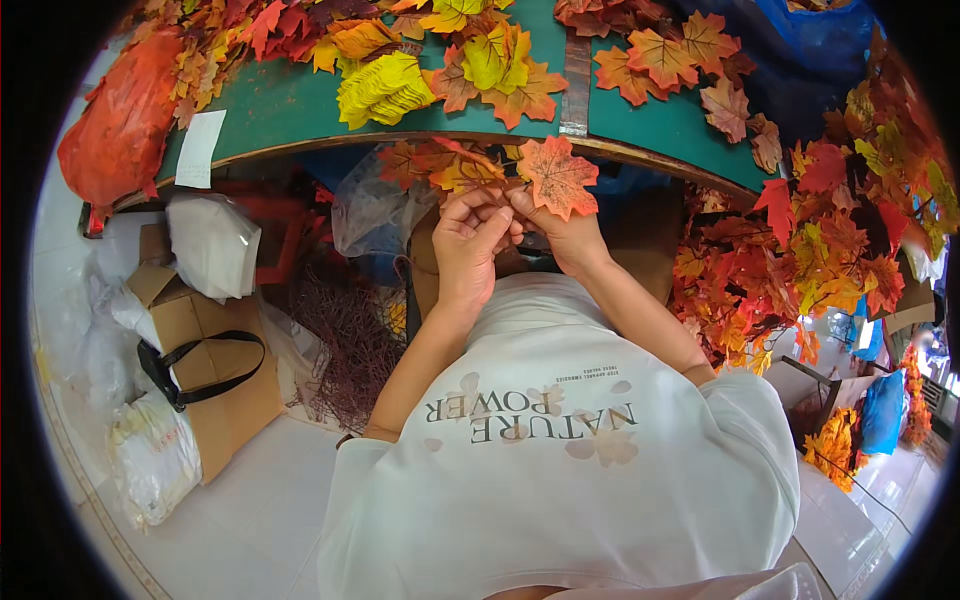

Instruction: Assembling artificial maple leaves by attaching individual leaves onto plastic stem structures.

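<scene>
My left hand (467,240) and my right hand (567,235) are close together just below the near edge of the green table. An orange-red artificial maple leaf (558,177) with darker veins spreads over my right fingertips, which are pinched at its base. The fingers of my left hand are curled and pressed together around what looks like a thin brown stem, mostly hidden by the fingers. Beyond them hangs a cluster of orange and yellow maple leaves (452,165); whether it joins that stem I cannot make out.
On the green table (290,125) lie a yellow leaf stack (385,90) and loose orange leaves (665,57). Leafy branches (780,265) crowd the right. At left are a red bag (125,120), a cardboard box (225,385) and a tangle of brown stems (345,345).
</scene>
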A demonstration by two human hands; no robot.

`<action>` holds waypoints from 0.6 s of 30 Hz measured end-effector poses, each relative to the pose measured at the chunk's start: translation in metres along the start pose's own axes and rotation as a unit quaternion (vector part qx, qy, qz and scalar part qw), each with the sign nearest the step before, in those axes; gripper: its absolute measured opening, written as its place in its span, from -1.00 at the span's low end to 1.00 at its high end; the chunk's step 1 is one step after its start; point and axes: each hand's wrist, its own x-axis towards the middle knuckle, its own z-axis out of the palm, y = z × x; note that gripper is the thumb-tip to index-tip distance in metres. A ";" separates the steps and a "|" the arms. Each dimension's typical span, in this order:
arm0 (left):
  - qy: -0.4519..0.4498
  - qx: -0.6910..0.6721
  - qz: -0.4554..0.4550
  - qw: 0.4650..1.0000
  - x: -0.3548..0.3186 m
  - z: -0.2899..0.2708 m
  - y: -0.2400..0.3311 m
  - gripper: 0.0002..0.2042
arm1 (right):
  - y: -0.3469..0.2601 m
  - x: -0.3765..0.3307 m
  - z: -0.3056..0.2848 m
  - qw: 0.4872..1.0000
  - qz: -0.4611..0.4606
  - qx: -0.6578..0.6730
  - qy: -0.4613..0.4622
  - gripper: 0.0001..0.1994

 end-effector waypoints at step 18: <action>0.009 0.007 0.004 1.000 0.003 0.006 -0.003 -0.78 | 0.000 -0.004 0.004 0.979 0.077 0.187 0.009 -0.85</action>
